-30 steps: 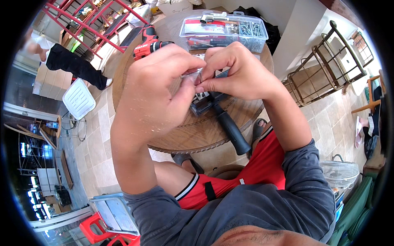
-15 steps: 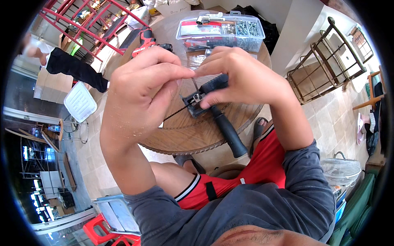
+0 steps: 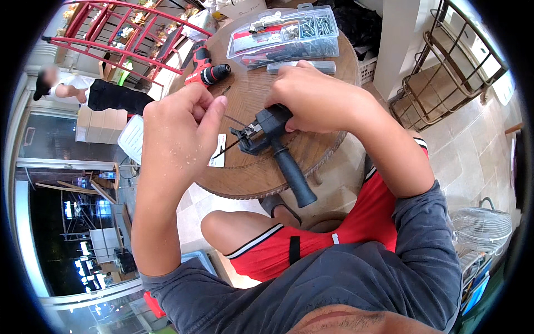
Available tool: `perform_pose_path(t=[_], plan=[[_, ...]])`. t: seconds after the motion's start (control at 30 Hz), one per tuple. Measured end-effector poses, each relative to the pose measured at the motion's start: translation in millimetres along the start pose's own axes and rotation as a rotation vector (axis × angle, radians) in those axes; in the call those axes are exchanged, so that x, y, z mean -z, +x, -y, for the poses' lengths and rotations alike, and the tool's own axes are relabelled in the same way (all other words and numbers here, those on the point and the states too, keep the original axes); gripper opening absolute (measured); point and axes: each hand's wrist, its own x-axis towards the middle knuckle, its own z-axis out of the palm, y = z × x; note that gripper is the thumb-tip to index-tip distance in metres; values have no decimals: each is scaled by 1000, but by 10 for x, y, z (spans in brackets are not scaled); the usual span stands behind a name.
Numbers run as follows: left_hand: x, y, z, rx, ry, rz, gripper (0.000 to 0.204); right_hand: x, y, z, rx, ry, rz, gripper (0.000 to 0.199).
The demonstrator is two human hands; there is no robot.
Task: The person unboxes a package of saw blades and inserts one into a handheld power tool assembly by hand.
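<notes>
A black reciprocating saw attachment [image 3: 272,119] is held over the round wooden table. My right hand [image 3: 322,100] grips its body from above, thumb on the near side and fingers behind. A black side handle [image 3: 297,181] points toward my lap. From the metal clamp at the front, a thin dark saw blade [image 3: 227,150] sticks out to the left. My left hand [image 3: 181,125] is closed, thumb against curled fingers. A thin metal rod [image 3: 236,121] runs from those fingers toward the clamp; its tip and exact kind are unclear.
The wooden table [image 3: 247,178] carries a red and black cordless drill [image 3: 204,68], a clear organizer box of screws [image 3: 286,36], a flat grey case [image 3: 303,67] and a white paper [image 3: 218,156]. Another person [image 3: 92,92] is at far left. A metal rack [image 3: 439,83] stands right.
Both hands have come apart; my left hand moved left and down from the clamp. The right hand shifted onto the attachment's body. The whole view has turned slightly.
</notes>
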Motion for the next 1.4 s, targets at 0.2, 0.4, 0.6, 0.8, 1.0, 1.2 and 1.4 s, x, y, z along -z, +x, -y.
perform_pose_path(t=[0.2, 0.4, 0.6, 0.8, 1.0, 1.2, 1.4], plan=[[-117, -28, 64, 207, 9, -129, 32, 9, -34, 39, 2, 40, -37, 33], [-20, -105, 0, 415, -84, -4, 42, 28, -41, 61, 34, 8, -42, 20], [-12, -55, -157, 508, -293, 69, 32, -98, -37, 6, 103, 37, -164, 14], [26, -65, -147, 361, -334, 193, 12, -66, -46, 29, 104, 62, -156, 11], [82, -21, 122, -171, -131, 252, 10, -55, -43, 40, 102, 55, -138, 11], [148, 149, 205, -606, 63, 259, 15, -35, -24, 36, 72, 43, -64, 14], [91, 63, 233, -359, -77, 217, 10, -22, -26, 41, 31, 45, -14, 29]])
